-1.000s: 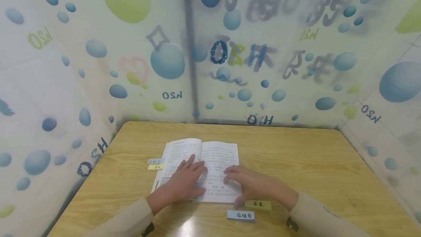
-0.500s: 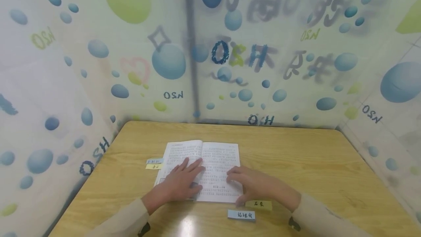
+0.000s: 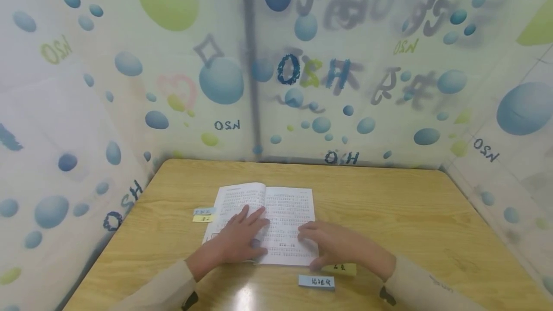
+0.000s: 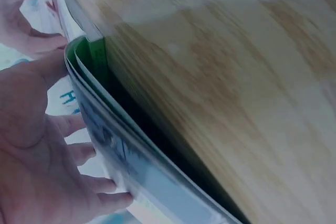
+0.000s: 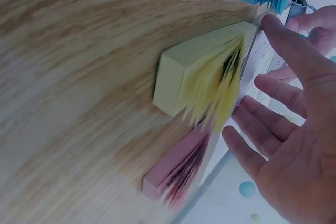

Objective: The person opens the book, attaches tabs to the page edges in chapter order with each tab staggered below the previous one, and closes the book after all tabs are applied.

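An open book with printed text lies on the table. Fingers spread, my left hand rests on its left page near the spine. From below, the left wrist view shows that palm beside the book's bent cover. At the book's right edge, my right hand touches the right page with its fingertips, thumb near the lower corner. Its fingers look extended in the right wrist view, close to a yellow sticky-note pad and a pink pad; the pink one is not visible in the head view.
A blue labelled note pad lies below the book's right corner, beside a yellow one partly covered by my right hand. Blue and yellow labels show at the book's left edge. Patterned walls enclose the wooden table.
My left hand has slid a little left across the left page, and the pages under it lie slightly flatter. My right hand has shifted slightly right. Over the last half second both stay nearly still.
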Available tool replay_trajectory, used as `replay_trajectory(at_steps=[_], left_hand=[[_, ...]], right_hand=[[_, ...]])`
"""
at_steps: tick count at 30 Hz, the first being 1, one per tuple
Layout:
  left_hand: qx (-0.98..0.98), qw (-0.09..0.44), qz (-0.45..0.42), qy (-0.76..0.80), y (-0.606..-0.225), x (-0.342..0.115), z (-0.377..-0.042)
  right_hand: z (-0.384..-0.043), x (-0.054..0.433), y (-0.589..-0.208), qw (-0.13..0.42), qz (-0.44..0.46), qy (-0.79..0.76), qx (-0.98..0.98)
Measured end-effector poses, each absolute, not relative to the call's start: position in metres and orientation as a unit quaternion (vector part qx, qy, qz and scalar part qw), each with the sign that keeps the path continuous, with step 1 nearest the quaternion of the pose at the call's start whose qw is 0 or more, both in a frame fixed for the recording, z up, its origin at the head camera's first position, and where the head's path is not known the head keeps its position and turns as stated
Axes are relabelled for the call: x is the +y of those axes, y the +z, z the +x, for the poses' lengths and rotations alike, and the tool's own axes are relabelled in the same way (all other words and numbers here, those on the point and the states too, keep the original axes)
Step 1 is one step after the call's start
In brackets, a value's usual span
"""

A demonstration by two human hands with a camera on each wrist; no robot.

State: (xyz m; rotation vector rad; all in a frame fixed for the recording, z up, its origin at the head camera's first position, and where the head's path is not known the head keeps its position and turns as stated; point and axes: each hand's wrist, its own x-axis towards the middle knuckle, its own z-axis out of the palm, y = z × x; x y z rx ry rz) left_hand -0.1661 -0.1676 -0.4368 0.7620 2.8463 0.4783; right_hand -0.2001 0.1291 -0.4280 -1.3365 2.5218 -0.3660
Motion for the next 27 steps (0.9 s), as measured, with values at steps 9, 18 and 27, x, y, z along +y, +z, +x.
replay_trajectory(at_steps=[9,18,27], left_hand=[[0.946,0.087,0.287,0.121,-0.435,-0.152,-0.165],[0.947,0.090,0.284,0.124,-0.435,-0.151,-0.171],[0.942,0.070,0.297,0.140,-0.437,-0.158,-0.174]], right_hand=[[-0.202,0.132,-0.425,0.154,-0.455,-0.162,0.862],[-0.209,0.140,-0.430,0.177,-0.449,-0.197,0.854],[-0.221,0.153,-0.427,0.154,-0.446,-0.220,0.854]])
